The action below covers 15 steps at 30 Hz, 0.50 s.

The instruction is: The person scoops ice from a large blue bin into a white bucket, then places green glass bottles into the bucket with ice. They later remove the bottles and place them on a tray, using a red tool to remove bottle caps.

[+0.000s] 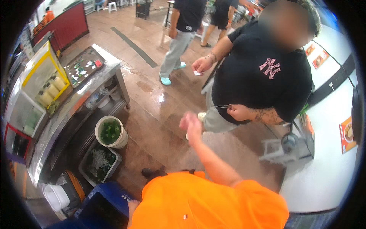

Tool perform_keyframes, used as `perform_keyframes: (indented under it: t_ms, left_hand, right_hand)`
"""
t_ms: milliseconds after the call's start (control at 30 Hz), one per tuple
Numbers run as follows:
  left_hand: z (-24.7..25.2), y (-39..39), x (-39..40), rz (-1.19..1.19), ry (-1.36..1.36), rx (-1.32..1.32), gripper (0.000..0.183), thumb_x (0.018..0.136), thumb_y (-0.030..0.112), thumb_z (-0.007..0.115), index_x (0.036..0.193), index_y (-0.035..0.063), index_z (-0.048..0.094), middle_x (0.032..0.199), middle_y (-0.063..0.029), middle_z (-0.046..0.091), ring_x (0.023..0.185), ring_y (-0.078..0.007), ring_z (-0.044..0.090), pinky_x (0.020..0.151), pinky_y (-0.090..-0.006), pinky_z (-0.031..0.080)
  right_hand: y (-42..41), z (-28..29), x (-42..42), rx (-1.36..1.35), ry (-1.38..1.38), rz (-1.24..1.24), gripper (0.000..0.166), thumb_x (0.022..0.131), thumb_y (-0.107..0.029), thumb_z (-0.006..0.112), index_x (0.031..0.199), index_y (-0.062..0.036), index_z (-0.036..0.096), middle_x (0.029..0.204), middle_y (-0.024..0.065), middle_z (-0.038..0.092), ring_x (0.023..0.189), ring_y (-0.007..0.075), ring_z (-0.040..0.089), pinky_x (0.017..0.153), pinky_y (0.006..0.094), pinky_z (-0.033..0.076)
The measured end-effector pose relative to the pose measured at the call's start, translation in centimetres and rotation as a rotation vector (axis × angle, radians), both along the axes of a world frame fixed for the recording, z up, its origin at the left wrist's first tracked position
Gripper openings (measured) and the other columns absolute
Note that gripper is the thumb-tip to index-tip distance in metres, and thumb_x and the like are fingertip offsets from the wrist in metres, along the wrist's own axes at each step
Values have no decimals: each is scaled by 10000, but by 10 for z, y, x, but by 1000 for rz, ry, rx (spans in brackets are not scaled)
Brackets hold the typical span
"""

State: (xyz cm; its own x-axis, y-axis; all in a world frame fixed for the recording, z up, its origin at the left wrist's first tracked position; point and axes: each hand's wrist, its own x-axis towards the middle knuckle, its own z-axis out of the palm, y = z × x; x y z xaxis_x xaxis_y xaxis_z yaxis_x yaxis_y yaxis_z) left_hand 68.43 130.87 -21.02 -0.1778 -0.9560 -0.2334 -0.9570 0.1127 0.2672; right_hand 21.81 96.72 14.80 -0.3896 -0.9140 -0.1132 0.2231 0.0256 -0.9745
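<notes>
My right hand [192,127] reaches forward over the tiled floor, blurred; I see nothing clearly held in it. Low at the left, my left hand [133,204] is at the edge of a blue bin or cooler [114,190]; its fingers are mostly hidden by my orange shirt. Facing me stands a person in a black T-shirt [246,83]. One of that person's hands pinches a small white piece [197,73]; the other holds a thin metal utensil [222,106], perhaps a fork.
At left, a white bucket [124,138] of green liquid and leaves stands beside a grey tub [117,161]. Behind them runs a metal counter [110,68] with a tray [75,59] of small pieces. A white counter [314,186] and grey stool [267,150] are right. Other people stand beyond.
</notes>
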Motion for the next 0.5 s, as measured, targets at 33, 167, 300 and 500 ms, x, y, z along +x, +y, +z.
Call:
perform_keyframes:
  t_ms: [33, 167, 300, 500]
  left_hand:
    - [-1, -22, 20, -235, -84, -78, 206, 697, 240, 662, 637, 45, 687, 676, -167, 677, 688, -393, 667, 593, -453, 513]
    - [35, -177, 80, 740, 506, 118, 175, 778, 71, 698, 924, -26, 696, 899, -140, 697, 795, -242, 662, 764, -351, 530]
    - [96, -279, 113, 847, 714, -98, 205, 862, 67, 680, 1047, -18, 666, 912, -87, 685, 813, -156, 630, 754, -310, 514]
    - [77, -279, 98, 950, 754, -13, 166, 863, -11, 652, 1029, 5, 661, 844, -35, 643, 724, -128, 584, 673, -273, 490]
  right_hand:
    - [-31, 7, -11, -24, -96, -141, 177, 1018, -233, 541, 1092, -84, 601, 853, 34, 649, 716, 166, 631, 652, 326, 544]
    - [-92, 36, -42, 18, -332, -247, 196, 984, -221, 594, 1093, -58, 590, 861, 49, 646, 714, 163, 628, 622, 301, 530]
    - [-121, 19, -27, 19, -422, -190, 231, 946, -171, 631, 1110, -20, 568, 910, 75, 645, 792, 167, 642, 701, 292, 548]
    - [-140, -18, 1, -102, -217, -299, 267, 893, 34, 635, 1137, 21, 529, 1046, 91, 622, 882, 166, 641, 796, 302, 581]
